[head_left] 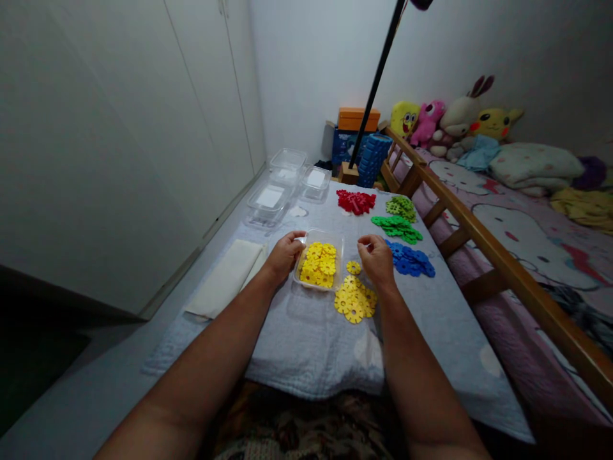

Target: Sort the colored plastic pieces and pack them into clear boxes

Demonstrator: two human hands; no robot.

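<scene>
My left hand [286, 256] grips the left rim of a clear plastic container [339, 246], thumb and fingers closed on its wall. Inside lie several yellow flower-shaped plastic pieces [318, 265], heaped flat on one another. To the right of the container, my right hand [377, 260] hovers with its fingers curled together; whether anything is between the fingertips cannot be made out. One loose yellow piece [353, 268] rests just left of that hand, and a pile of yellow pieces [355, 299] spreads below it on the cloth.
Blue [410, 259], green [397, 229], light green [401, 207] and red pieces [355, 202] lie in separate piles. Several clear containers [269, 197] stand at the back left. A folded cream cloth [226, 278] is at left. A wooden bed rail [460, 227] borders the right.
</scene>
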